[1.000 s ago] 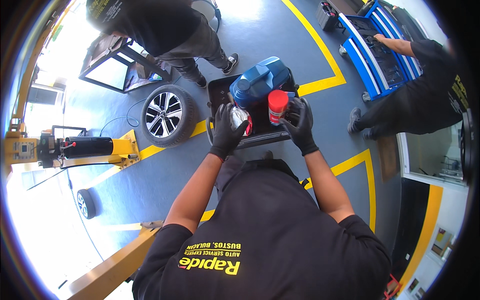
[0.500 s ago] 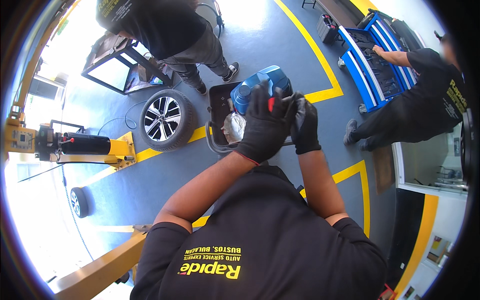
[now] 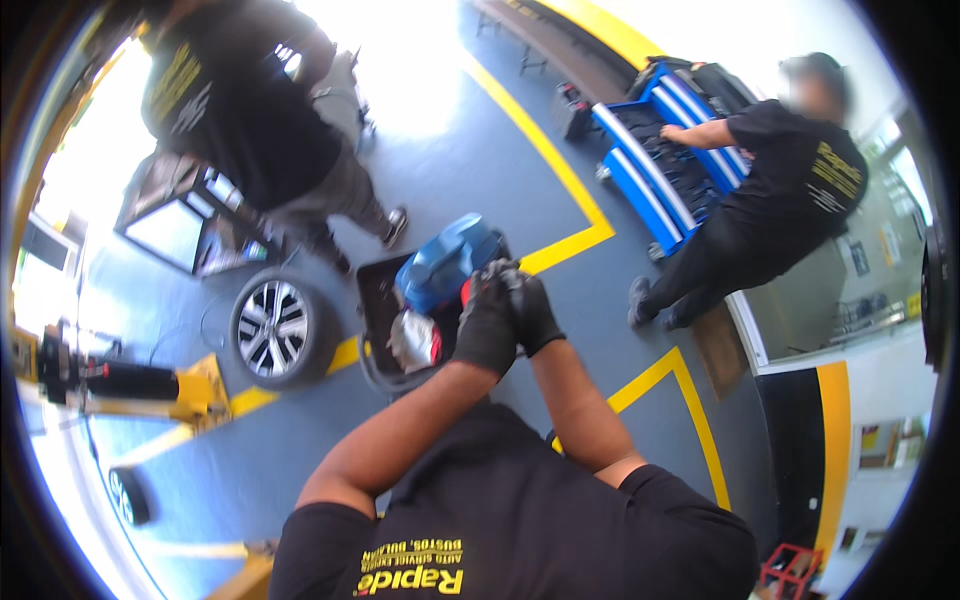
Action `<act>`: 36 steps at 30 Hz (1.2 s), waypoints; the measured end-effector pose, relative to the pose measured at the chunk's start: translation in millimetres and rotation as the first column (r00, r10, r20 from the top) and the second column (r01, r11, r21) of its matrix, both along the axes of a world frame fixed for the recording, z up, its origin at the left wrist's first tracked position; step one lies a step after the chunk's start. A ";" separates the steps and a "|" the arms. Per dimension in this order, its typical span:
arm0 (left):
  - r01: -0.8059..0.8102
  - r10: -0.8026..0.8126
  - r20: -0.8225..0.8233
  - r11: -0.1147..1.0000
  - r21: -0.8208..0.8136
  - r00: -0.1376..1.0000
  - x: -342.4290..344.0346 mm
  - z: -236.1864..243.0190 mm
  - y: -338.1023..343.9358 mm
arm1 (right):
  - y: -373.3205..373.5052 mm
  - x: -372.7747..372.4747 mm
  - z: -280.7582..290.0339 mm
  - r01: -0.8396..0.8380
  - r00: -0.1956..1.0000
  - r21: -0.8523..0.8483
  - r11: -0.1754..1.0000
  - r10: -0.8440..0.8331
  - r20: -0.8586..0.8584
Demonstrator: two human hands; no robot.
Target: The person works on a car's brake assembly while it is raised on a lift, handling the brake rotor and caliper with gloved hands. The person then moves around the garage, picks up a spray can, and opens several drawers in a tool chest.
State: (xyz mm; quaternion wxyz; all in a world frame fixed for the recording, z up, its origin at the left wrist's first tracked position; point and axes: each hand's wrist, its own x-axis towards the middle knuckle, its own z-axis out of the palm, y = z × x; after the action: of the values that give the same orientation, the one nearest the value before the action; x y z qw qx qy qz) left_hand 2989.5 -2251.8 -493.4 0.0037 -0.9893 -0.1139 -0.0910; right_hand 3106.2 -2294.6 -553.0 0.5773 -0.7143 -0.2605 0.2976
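My gloved left hand (image 3: 485,325) and right hand (image 3: 530,308) are pressed together over the right side of a black open carrier (image 3: 375,295), fingers curled round something I cannot make out; the fingertips are blurred. A bit of red (image 3: 466,290) shows just behind my left hand, mostly covered. Inside the carrier lie a large blue plastic jug (image 3: 438,262), at the back, and a crumpled white-and-silver item (image 3: 410,338) with red on it, at the front left.
An alloy wheel (image 3: 275,335) lies left of the carrier, near a yellow lift post (image 3: 200,385). Beyond it one co-worker (image 3: 255,120) stands by a metal stand (image 3: 165,220). Another co-worker (image 3: 780,180) reaches into a blue tool cabinet (image 3: 645,170) at the right.
My hands left the carrier's two sides, came up together and are now closed against each other. The co-worker at left has shifted and straightened. The whole view has swung slightly.
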 end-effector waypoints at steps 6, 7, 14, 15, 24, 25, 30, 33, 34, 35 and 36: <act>0.094 -0.104 0.103 0.991 0.096 0.989 18.1 9.3 2.1 | 9.8 51.1 0.8 0.182 0.973 0.100 0.978 -0.194 0.129; 0.080 -0.085 0.050 0.991 0.105 0.995 20.8 13.2 -0.9 | 9.1 62.2 -5.9 0.227 0.972 0.066 0.972 -0.230 0.046; 0.388 -0.439 -0.145 0.878 -0.281 0.887 -24.2 47.6 -15.6 | -51.7 165.9 -66.6 0.693 0.244 -0.256 0.674 0.115 0.963; 0.381 -0.380 0.029 0.918 -0.113 0.924 -51.4 46.3 -18.2 | -77.9 184.2 -65.2 0.728 0.140 -0.226 0.648 0.182 0.973; -0.437 0.474 -0.170 0.535 -0.723 0.864 -163.1 -102.0 113.4 | -247.2 172.9 -105.5 0.660 0.751 0.106 0.744 -0.659 -0.051; -0.459 0.490 -0.199 0.495 -0.737 0.848 -155.2 -121.6 112.1 | -242.6 152.7 -122.5 0.714 0.700 0.000 0.700 -0.714 0.020; -0.625 0.557 -0.340 0.468 -0.625 0.758 -127.0 -189.2 100.8 | -201.8 57.0 -190.8 0.615 0.781 -0.059 0.786 -0.618 -0.091; -0.575 0.539 -0.284 0.506 -0.643 0.793 -124.9 -208.3 107.3 | -193.9 39.6 -204.7 0.525 0.847 -0.184 0.831 -0.532 0.014; -0.539 0.505 -0.274 0.508 -0.672 0.818 -126.3 -212.0 110.8 | -195.2 40.0 -205.9 0.521 0.845 -0.233 0.821 -0.535 0.002; -0.503 0.487 -0.250 0.505 -0.702 0.837 -127.0 -214.6 116.2 | -198.7 42.3 -205.7 0.527 0.822 -0.300 0.795 -0.566 -0.055; -0.513 0.550 -0.202 0.500 -0.698 0.811 -130.1 -216.8 117.2 | -202.7 45.3 -205.3 0.541 0.837 -0.238 0.807 -0.544 0.055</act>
State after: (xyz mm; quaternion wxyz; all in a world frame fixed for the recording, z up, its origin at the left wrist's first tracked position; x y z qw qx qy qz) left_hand 2859.4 -2134.6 -710.2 -0.3624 -0.8207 -0.4381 -0.0560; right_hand 3151.6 -2497.3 -758.3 0.5479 -0.8219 -0.0026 0.1558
